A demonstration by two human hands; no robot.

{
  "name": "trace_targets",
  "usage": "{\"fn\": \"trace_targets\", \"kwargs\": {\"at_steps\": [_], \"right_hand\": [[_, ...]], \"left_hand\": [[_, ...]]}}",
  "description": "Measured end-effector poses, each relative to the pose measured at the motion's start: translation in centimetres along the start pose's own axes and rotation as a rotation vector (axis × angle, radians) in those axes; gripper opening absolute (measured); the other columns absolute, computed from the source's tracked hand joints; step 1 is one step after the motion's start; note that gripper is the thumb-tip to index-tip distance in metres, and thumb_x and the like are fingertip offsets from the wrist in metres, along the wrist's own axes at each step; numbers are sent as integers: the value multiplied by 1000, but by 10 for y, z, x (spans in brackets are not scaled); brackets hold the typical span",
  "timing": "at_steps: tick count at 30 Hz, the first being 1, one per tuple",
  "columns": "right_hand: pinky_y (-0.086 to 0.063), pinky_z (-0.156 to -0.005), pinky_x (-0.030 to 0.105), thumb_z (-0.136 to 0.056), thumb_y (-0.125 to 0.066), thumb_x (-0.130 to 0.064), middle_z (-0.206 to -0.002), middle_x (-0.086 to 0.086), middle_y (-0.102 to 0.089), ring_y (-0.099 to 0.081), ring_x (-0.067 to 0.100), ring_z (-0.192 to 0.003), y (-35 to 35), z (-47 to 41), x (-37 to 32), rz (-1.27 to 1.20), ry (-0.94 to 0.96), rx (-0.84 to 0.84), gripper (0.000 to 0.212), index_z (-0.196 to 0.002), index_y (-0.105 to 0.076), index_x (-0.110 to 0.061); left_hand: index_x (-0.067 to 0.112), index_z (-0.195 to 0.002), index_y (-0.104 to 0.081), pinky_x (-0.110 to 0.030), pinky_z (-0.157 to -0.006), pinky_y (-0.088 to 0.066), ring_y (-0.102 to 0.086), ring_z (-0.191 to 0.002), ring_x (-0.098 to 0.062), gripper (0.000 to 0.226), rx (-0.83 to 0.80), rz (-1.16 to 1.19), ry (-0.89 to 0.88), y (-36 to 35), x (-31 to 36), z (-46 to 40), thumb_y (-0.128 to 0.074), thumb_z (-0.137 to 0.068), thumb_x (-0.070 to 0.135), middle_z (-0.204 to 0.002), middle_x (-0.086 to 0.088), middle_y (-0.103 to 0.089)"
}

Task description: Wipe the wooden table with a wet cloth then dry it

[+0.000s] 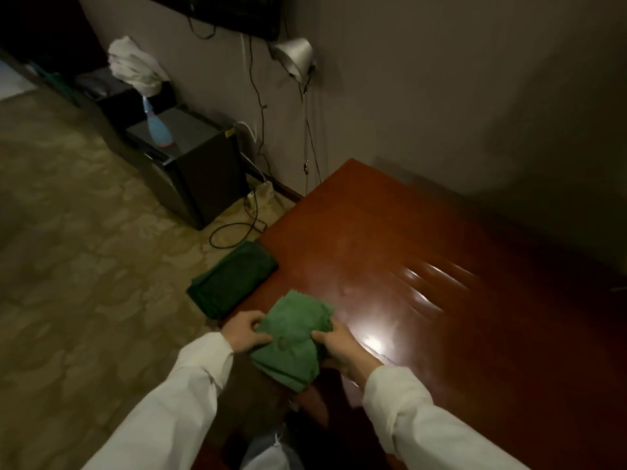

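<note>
We hold the light cloth (pixel 295 337) at the near left corner of the table (pixel 424 266), our left hand (pixel 245 330) pinching its left side and our right hand (pixel 334 344) gripping its right side. A dark cloth (pixel 232 279) hangs over the table's left edge a bit farther back.

Viewpoint: a single head-worn camera, above the near corner of the wooden table (pixel 424 252).
Direction: forward and steeply down, over the sleeves towards the wall (pixel 441 89).
Nearness: hands close below the lens; carpet (pixel 68 249) at left.
Lens: wide-angle.
</note>
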State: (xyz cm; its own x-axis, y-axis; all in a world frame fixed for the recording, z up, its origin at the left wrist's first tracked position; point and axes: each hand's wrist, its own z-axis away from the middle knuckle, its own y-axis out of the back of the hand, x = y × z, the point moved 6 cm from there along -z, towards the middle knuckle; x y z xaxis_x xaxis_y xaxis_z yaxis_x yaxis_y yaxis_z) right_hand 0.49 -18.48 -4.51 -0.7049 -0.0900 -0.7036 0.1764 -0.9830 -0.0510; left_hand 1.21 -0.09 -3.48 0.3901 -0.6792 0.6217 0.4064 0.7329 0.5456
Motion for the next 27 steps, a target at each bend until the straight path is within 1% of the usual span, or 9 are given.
{"fn": "trace_targets", "kwargs": {"at_steps": [5, 7, 9, 12, 14, 17, 20, 24, 27], "right_hand": [[-47, -61, 21, -89, -61, -12, -111, 11, -63, -57, 18, -88, -12, -30, -18, 229, -27, 159, 24, -112, -60, -6], [-44, -64, 20, -86, -65, -16, -93, 4, -64, -58, 14, -79, -10, -38, -19, 353, -28, 217, 3, -87, -63, -15], [-42, -68, 21, -84, -65, -15, -87, 1, -62, -57, 13, -78, -8, -44, -18, 397, -30, 269, 4, -82, -63, -15], [-39, -69, 18, -85, -63, -11, -96, 4, -65, -58, 15, -86, -6, -46, -25, 365, -7, 349, 12, -96, -68, -12], [-38, -71, 17, -87, -62, -11, -103, 5, -67, -59, 16, -91, -6, -45, -31, 377, 28, 409, 19, -104, -69, -9], [-39, -72, 15, -89, -60, -13, -108, 6, -68, -61, 18, -97, -6, -42, -38, 435, 87, 449, 22, -108, -69, -9], [-39, -82, 17, -92, -55, -16, -116, 4, -66, -59, 19, -106, -7, -39, -39, 558, 146, 455, 27, -117, -66, -13], [-38, -94, 32, -91, -52, -21, -128, 1, -53, -47, 23, -117, -16, -24, -45, 1027, 359, 480, 41, -132, -51, -17], [-49, -80, 36, -77, -60, -27, -104, -7, -65, -60, 19, -98, -30, -13, -44, 1206, 547, 558, 27, -102, -68, -25]], "left_hand": [[16, -112, -57, -28, -81, -46, -56, -95, -21, 27, 182, -52, 53, 36, -8, -43, -62, -85, 13, -107, -7, -60], [21, -112, -55, -32, -80, -49, -57, -92, -22, 24, 239, -115, 69, 43, -12, -47, -57, -88, 17, -108, -6, -61], [25, -119, -49, -32, -79, -49, -58, -97, -23, 29, 250, -293, 54, 41, -15, -48, -52, -91, 24, -114, -3, -59], [17, -125, -49, -33, -79, -47, -53, -106, -24, 46, 346, -573, -147, 31, 1, -41, -63, -82, 23, -121, -5, -53], [10, -108, -63, -34, -72, -52, -61, -94, -28, 57, 359, -661, -389, 15, 13, -40, -83, -56, 19, -107, -10, -62], [14, -113, -64, -36, -75, -54, -64, -98, -25, 76, 228, -818, -570, -11, 15, -46, -87, -44, 40, -111, -7, -65], [14, -118, -62, -42, -75, -53, -61, -107, -27, 85, 142, -904, -536, -18, 6, -54, -80, -47, 57, -119, -8, -63], [13, -112, -66, -42, -79, -52, -62, -105, -27, 72, 179, -944, -608, -13, 14, -55, -74, -54, 55, -117, -9, -64], [12, -111, -66, -43, -83, -50, -62, -106, -25, 60, 286, -846, -743, -14, 41, -44, -72, -61, 45, -115, -9, -65]]}}
